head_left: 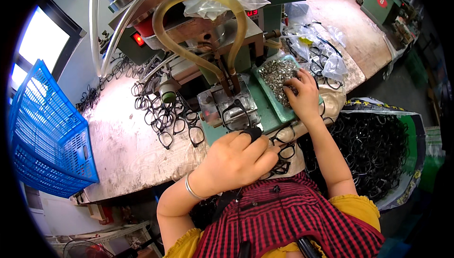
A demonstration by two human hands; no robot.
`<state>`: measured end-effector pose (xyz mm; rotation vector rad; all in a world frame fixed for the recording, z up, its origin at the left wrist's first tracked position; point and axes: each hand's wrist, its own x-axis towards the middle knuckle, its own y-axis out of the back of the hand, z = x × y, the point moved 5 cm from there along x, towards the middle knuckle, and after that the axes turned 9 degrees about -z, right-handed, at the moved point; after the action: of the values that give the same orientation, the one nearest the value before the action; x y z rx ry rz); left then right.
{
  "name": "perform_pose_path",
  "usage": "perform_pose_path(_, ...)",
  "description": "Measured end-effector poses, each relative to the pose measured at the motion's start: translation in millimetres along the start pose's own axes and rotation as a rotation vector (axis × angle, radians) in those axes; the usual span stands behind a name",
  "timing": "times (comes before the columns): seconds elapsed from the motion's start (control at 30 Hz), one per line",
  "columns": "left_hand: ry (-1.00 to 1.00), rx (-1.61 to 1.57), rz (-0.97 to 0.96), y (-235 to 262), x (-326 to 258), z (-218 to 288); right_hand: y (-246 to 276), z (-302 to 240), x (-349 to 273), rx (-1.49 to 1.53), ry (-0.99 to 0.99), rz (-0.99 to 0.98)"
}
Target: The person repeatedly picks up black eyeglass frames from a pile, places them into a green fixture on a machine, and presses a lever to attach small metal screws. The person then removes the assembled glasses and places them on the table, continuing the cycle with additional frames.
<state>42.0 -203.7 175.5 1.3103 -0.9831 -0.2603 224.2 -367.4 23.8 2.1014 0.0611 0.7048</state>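
1. Reaching over a light green rectangular plastic tray [282, 113], the right hand [302, 95] has its fingers bent into a heap of small shiny metal pieces [278, 76]; I cannot tell whether a piece is pinched between them.
2. The left hand [237, 161], with a black covering on one finger and a silver metal bangle [190, 187] at the wrist, is curled in front of the machine's silvery metal fixture [209, 107]. Its fingertips are partly hidden, so I cannot tell whether they grip anything. The two hands are apart.
3. A black eyeglass frame [238, 103] stands at the fixture, just beyond the left hand and beneath the lower ends of a looped amber hose [159, 27].
4. More black frames [286, 151] lie just right of the left hand, and a cluster of dark frames [165, 118] spreads left of the machine on the pale worn tabletop [123, 151].
5. A blue slatted plastic basket [52, 137] sits tilted at the far left; an open sack [417, 133] at the right holds a large heap of black frames.
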Motion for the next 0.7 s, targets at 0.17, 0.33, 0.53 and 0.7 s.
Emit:
perform_pose_path(0.17,-0.012,0.018,0.028,-0.3,1.8,0.3,-10.3,-23.1,16.7,0.039,0.092,0.109)
perform_pose_path(0.33,0.02,-0.06,-0.026,2.0,-5.2,1.8,-50.2,-46.3,50.9,-0.203,0.085,-0.069)
perform_pose_path(0.53,0.505,-0.004,0.24,12.2,-117.2,-9.6,-7.3,-22.2,24.5,-0.097,0.172,0.035)
perform_pose_path(0.7,1.147,-0.116,0.993,40.1,-236.5,-61.2,15.3,-10.0,20.1,0.067,0.108,0.126)
